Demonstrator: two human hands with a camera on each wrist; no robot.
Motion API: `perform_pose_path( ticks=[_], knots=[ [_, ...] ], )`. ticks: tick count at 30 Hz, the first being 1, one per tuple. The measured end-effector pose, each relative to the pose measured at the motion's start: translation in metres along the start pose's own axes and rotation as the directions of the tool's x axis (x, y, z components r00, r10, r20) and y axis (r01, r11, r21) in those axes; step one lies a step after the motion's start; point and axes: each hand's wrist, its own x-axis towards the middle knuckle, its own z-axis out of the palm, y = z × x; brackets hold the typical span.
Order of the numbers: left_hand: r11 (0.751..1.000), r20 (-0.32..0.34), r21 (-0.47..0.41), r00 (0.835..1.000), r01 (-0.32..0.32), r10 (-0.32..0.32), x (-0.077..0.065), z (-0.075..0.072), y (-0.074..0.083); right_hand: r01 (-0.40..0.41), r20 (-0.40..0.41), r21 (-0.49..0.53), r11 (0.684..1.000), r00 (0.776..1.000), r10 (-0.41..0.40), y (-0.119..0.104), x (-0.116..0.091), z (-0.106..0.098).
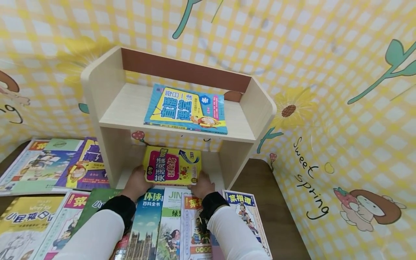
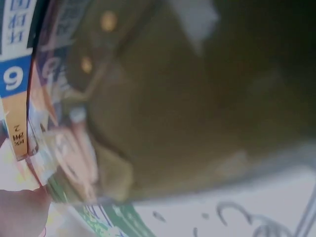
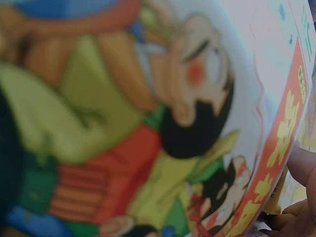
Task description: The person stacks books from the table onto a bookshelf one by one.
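A yellow book (image 1: 175, 166) with a magenta title panel lies cover up in the lower compartment of a small wooden bookshelf (image 1: 182, 137). My left hand (image 1: 138, 182) grips its left edge near the front corner. At the front right corner my right hand (image 1: 203, 185) holds the same book; the fingers under it are hidden. Both forearms reach over a row of books. In the left wrist view, part of the left hand (image 2: 22, 212) shows beside a book spine marked 6. A cartoon cover fills most of the right wrist view, with the right hand (image 3: 298, 197) at its edge.
On the upper shelf lies a blue and yellow book (image 1: 186, 108). Before the shelf are several books, among them a castle-cover encyclopedia (image 1: 144, 224) and a blue-bordered book (image 1: 245, 213). A purple book (image 1: 87, 166) lies left of the shelf. Checked yellow fabric (image 1: 325, 144) hangs behind and right.
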Motion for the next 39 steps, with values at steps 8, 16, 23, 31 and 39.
perform_pose_path(
  ticks=[8,16,23,31,39],
  knots=[
    [0.967,0.008,0.184,0.984,-0.177,0.178,-0.019,-0.017,0.018,0.148,-0.038,0.109,0.983,0.989,-0.145,0.02,-0.028,-0.024],
    [0.929,0.054,0.311,0.979,-0.202,0.195,-0.066,-0.037,0.033,0.238,-0.02,0.148,0.96,0.971,-0.238,0.036,-0.09,-0.06],
    [0.887,0.049,0.394,0.97,-0.24,0.24,-0.113,-0.038,0.036,0.154,-0.071,0.116,0.981,0.987,-0.146,0.065,-0.135,-0.067],
    [0.877,0.093,0.444,0.983,-0.183,0.158,-0.147,-0.037,0.033,-0.026,-0.093,0.13,0.991,0.995,0.039,0.105,-0.161,-0.08],
    [0.9,0.109,0.387,0.979,-0.201,0.172,-0.161,-0.023,0.033,-0.242,-0.082,-0.01,0.97,0.967,0.24,0.142,-0.166,-0.102]
  ],
)
